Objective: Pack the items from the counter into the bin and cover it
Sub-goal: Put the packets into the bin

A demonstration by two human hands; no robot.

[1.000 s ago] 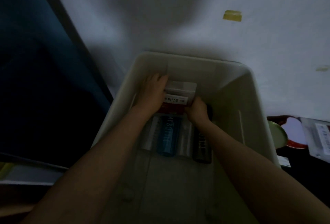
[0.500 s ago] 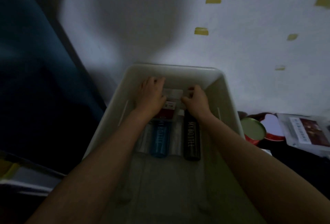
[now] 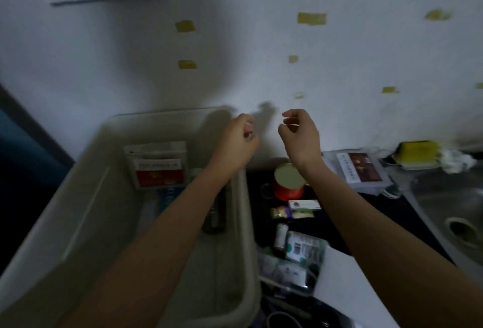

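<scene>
The white bin [image 3: 244, 223] stands at the left. Inside it a red-and-white packet [image 3: 156, 168] lies at the far end over a blue bottle [image 3: 167, 197] and a black bottle [image 3: 217, 212]. My left hand [image 3: 235, 142] hovers above the bin's far right corner, fingers loosely curled, holding nothing. My right hand [image 3: 300, 137] hangs over the counter above a red tin [image 3: 287, 181], also loosely curled and empty. More items lie on the dark counter: a clear box with a dark label [image 3: 360, 171], a small white box [image 3: 304, 204], a small bottle [image 3: 281, 235] and a green-and-white pack [image 3: 305, 246].
A steel sink [image 3: 457, 210] sits at the right, with a yellow sponge [image 3: 415, 152] behind it. A flat white sheet [image 3: 352, 291] lies at the lower right beside a clear bag [image 3: 285, 272]. The white wall with yellow tape patches rises right behind.
Both hands let go of the red-and-white packet, rose out of the bin and moved right. The view swung right, bringing the counter items and sink in.
</scene>
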